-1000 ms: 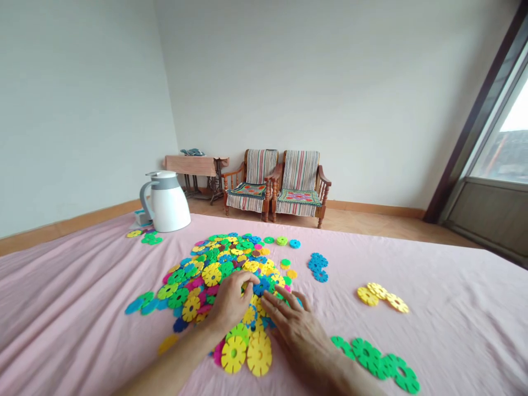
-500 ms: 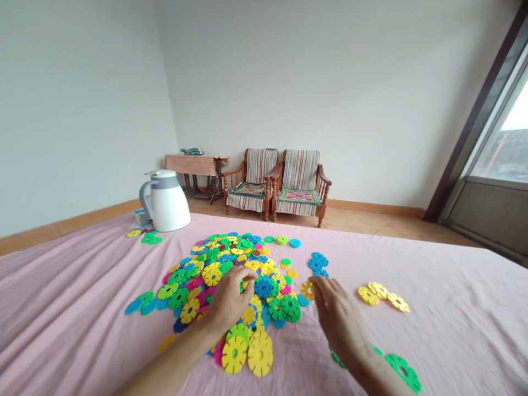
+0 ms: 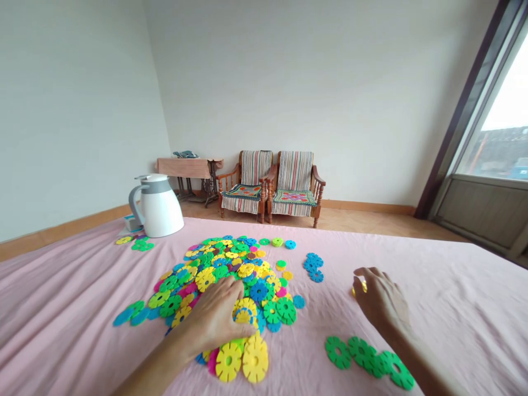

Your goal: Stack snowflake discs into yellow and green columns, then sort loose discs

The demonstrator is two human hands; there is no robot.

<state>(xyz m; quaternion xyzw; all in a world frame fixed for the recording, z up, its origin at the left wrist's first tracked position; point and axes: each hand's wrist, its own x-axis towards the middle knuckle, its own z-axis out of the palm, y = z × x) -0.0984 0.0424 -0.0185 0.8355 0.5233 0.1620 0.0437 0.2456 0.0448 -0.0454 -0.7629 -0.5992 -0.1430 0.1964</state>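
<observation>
My left hand (image 3: 218, 313) rests over the near side of a heap of notched plastic discs (image 3: 214, 256) in yellow, green, blue and pink. Its thumb and fingers are apart, with a yellow disc (image 3: 245, 306) showing in the gap. To the right, my right hand (image 3: 383, 300) is low over the cloth, fingers curled around a yellow notched disc (image 3: 358, 288), mostly hidden. Other yellow discs under that hand cannot be seen. Nearer me, a row of green discs (image 3: 362, 352) lies beside the right wrist. Several blue discs (image 3: 314, 266) are grouped between the hands, farther off.
A pink cloth (image 3: 462, 308) covers the surface. At the back left stands a white and grey jug (image 3: 160, 209), near a few loose discs (image 3: 142, 245). Beyond the edge are two wooden armchairs (image 3: 295, 192) and a small cloth-covered table (image 3: 183, 166).
My right hand has moved right, from beside the heap to where the yellow discs lay, and the loose yellow disc beside the heap is gone. My left hand has shifted slightly nearer, its thumb spreading.
</observation>
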